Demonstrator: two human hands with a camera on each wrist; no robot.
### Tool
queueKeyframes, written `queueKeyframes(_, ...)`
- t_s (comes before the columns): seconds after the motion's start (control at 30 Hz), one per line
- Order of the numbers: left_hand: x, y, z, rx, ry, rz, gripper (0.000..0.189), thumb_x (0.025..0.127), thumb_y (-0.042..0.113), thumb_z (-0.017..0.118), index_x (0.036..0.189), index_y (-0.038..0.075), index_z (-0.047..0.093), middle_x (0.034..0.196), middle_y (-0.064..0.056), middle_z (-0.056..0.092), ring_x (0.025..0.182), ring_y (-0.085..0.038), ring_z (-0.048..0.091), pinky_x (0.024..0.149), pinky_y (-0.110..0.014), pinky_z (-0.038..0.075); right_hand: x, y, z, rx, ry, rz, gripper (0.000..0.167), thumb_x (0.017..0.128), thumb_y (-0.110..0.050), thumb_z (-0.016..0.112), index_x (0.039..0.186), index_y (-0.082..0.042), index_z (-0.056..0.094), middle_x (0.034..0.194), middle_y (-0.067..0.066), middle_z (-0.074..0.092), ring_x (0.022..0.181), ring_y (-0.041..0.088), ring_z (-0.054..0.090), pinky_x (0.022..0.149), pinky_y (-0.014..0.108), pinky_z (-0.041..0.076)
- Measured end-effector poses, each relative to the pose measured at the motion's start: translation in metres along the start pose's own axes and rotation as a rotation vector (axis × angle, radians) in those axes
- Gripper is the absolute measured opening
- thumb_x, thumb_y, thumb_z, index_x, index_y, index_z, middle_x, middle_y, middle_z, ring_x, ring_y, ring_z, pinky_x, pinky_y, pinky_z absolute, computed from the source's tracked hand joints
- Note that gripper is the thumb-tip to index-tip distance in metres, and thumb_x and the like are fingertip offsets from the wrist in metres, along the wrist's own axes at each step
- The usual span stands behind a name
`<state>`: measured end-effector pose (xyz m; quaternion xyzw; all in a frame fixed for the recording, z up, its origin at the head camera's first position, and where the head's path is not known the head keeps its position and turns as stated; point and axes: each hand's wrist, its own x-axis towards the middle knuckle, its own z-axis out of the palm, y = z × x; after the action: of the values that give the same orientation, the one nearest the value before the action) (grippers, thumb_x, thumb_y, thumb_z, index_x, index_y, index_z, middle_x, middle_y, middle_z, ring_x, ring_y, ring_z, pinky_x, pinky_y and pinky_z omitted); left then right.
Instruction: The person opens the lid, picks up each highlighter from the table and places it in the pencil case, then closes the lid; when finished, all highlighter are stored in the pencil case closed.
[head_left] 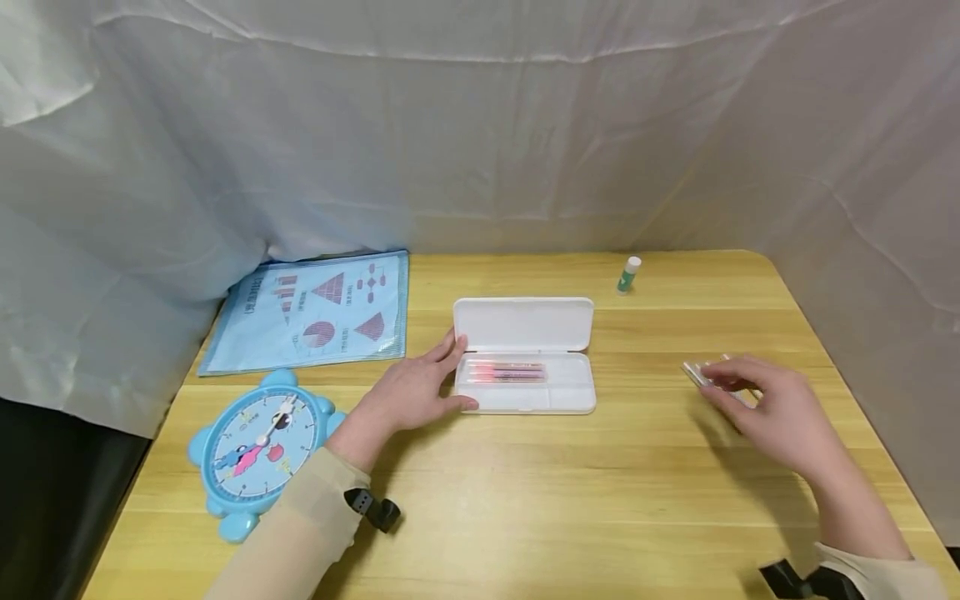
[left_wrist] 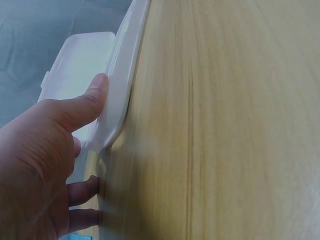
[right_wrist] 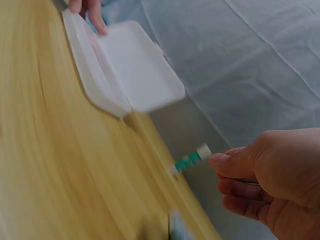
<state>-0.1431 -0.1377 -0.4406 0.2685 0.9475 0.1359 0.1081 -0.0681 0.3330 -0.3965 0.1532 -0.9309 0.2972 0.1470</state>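
A white pencil case (head_left: 572,392) lies with its lid (head_left: 525,323) raised, and several pink-ended pens (head_left: 510,372) sit in its left part. My left hand (head_left: 416,387) spans the case's left end, thumb at the front edge and fingers at the hinge side; in the left wrist view the thumb (left_wrist: 92,97) presses on its side wall. At the right, my right hand (head_left: 772,408) is over a small bunch of slim, clear-looking sticks (head_left: 697,372), partly hidden by the fingers. In the right wrist view its fingers (right_wrist: 245,190) are loosely bent with nothing visible between them.
A glue stick (head_left: 628,275) with a white cap stands near the table's back edge. Left of the case are a blue toy clock (head_left: 262,442) and a blue printed pouch (head_left: 300,317). A pale curtain (head_left: 480,133) borders the wooden table (head_left: 525,500).
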Motion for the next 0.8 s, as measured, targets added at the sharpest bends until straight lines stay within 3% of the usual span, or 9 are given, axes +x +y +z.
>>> queueKeyframes(0.23,-0.001,0.001,0.0,-0.002,0.0,-0.003,0.102,0.097,0.07,0.061,0.169,0.016,0.015,0.175,-0.006,0.01,0.131,-0.038,0.061,0.087,-0.045,0.054,-0.028,0.027,-0.008,-0.033,-0.012,0.112,0.022,0.082,0.006,0.087,0.102,0.002,0.079,0.09,0.013,0.076,0.079,-0.006,0.061,0.056,0.014,0.047)
queueKeyframes(0.4,-0.001,0.001,-0.001,-0.006,0.0,-0.009,0.102,0.097,0.069,0.063,0.169,0.016,0.015,0.175,-0.005,0.01,0.129,-0.038,0.062,0.09,-0.047,0.054,-0.045,0.034,-0.002,-0.071,-0.037,0.142,0.022,0.081,0.006,0.088,0.099,0.0,0.079,0.087,0.01,0.076,0.075,-0.003,0.061,0.058,0.012,0.047)
queueKeyframes(0.67,0.0,0.0,0.0,0.001,-0.008,-0.009,0.102,0.097,0.07,0.062,0.169,0.017,0.014,0.175,-0.005,0.009,0.127,-0.037,0.063,0.089,-0.046,0.054,-0.052,0.034,0.006,-0.113,-0.096,0.22,0.021,0.085,0.003,0.086,0.104,0.003,0.077,0.09,0.011,0.075,0.074,0.021,0.068,0.058,0.022,0.051)
queueKeyframes(0.8,0.0,0.0,0.001,0.004,-0.008,-0.012,0.102,0.097,0.071,0.061,0.169,0.017,0.013,0.175,-0.004,0.009,0.129,-0.037,0.062,0.091,-0.047,0.054,-0.052,0.035,0.009,-0.129,-0.123,0.231,0.025,0.084,0.002,0.086,0.108,0.006,0.077,0.09,0.012,0.075,0.073,0.022,0.069,0.058,0.024,0.051)
